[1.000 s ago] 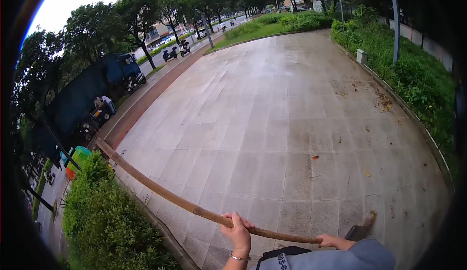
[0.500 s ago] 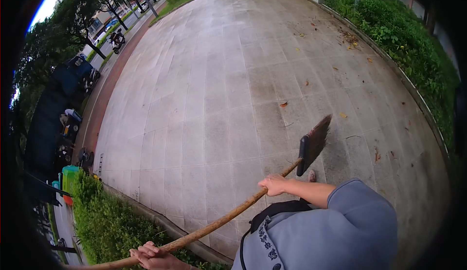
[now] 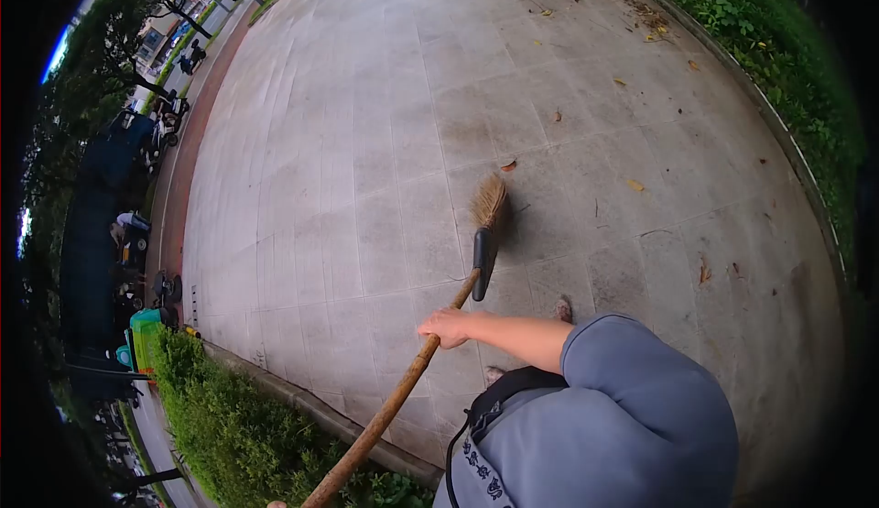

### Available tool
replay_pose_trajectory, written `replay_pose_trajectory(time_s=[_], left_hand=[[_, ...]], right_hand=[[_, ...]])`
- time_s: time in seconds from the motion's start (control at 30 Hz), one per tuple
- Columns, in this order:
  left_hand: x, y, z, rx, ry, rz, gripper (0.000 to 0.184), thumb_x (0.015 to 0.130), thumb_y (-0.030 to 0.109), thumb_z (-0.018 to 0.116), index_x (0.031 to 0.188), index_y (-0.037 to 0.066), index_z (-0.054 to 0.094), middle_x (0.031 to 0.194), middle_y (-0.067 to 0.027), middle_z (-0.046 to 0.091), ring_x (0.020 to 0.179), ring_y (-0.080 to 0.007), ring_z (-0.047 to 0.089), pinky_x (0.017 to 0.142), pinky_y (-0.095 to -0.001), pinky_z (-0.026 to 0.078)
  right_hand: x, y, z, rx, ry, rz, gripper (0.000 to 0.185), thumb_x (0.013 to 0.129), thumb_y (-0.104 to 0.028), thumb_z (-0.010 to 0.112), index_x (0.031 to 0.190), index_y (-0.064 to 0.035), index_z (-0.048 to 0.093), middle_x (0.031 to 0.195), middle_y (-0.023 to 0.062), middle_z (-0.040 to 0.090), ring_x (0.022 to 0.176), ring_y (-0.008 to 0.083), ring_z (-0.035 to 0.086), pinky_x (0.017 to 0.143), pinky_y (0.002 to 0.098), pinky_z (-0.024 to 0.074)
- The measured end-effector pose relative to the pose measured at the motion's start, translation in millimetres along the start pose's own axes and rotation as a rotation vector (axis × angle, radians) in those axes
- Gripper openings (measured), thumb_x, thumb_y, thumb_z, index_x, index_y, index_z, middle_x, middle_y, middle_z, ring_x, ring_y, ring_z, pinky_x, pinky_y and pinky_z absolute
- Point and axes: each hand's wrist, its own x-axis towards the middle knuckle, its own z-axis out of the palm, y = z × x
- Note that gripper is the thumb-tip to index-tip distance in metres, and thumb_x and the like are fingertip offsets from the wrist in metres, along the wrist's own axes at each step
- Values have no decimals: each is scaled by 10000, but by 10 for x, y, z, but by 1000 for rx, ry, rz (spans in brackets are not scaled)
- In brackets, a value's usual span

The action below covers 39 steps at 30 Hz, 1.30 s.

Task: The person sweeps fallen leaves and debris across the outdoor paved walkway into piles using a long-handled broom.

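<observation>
A broom with a long wooden handle runs from the bottom edge up to its dark head, whose straw bristles point away over the paving. My right hand is wrapped round the handle a short way behind the head. Only a sliver of my left hand shows at the bottom edge, against the upper part of the handle; the rest is cut off. A curled brown leaf lies just past the bristle tips. Whether the bristles touch the ground is hard to tell.
Pale stone paving spreads ahead, with scattered leaves and a leaf pile by the right kerb. Grass borders the right. A hedge stands at lower left behind a kerb; a person and parked motorbikes are farther left.
The broom head has swung left across the paving, and its bristles now point up the view. My right hand moved left with it. My left hand has dropped almost out of view.
</observation>
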Motion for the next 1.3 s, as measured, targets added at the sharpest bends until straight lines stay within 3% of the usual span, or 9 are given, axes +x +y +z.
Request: replay_pose_trajectory(time_s=[0.1,0.23,0.37,0.47,0.67,0.9,1.07,1.2,1.3], left_hand=[[-444,-78,590,-19,-187,-279,201,971,172,413,793,86,379,488,39,262,414,-61,272,530,-230,358],[-1759,-105,1293,-219,-555,-715,174,973,167,410,824,91,360,443,24,314,352,-60,341,477,-226,392],[-2956,-17,1495,-247,-961,-1205,209,941,202,508,827,56,412,559,-45,450,482,-150,493,531,-314,466],[-3115,-27,1584,-220,-1004,-1268,219,937,212,517,826,49,422,597,-52,481,521,-159,515,546,-317,476],[-2555,-365,1806,-256,-712,-1065,198,939,205,509,816,73,427,556,-18,447,475,-116,465,492,-265,449],[-1138,61,1785,-250,-171,-271,103,959,177,451,945,75,461,472,48,348,366,-51,348,472,-206,361],[-1346,567,1748,-84,57,102,86,956,164,434,914,90,442,440,63,346,340,-22,305,438,-187,306],[-1677,390,2361,27,83,134,108,954,166,444,983,72,400,439,50,347,346,-41,345,439,-200,310],[-1635,73,2901,-71,-57,0,108,942,127,468,972,60,389,453,50,357,355,-46,368,437,-203,337]], right_hand=[[-1109,486,-164,84,168,279,205,629,-33,545,825,-86,515,803,172,601,844,392,571,672,484,427],[-2926,1234,-102,212,286,674,172,625,-62,551,796,-76,532,787,159,598,823,366,575,653,456,423],[-4507,1733,33,232,144,944,248,636,-67,561,876,-96,616,848,150,628,838,340,595,693,421,448],[-4874,1551,-143,251,57,997,307,623,-78,570,921,-103,636,857,142,637,834,325,600,700,413,453],[-3979,1410,-1016,93,93,881,230,637,-129,557,855,-106,628,861,149,645,880,352,602,722,454,466],[-1815,1188,-2173,-34,143,337,170,629,-81,582,798,-94,568,784,162,623,835,378,589,684,463,448],[-680,1463,-2532,-151,58,-73,154,634,-74,589,782,-83,545,761,166,609,818,385,583,677,461,440],[-130,1862,-2777,-162,-17,-238,130,653,-77,586,773,-71,536,768,163,605,803,378,578,672,454,440],[-338,2244,-2811,-78,-36,-81,132,647,-92,596,762,-63,539,782,170,607,793,372,578,673,435,450]])
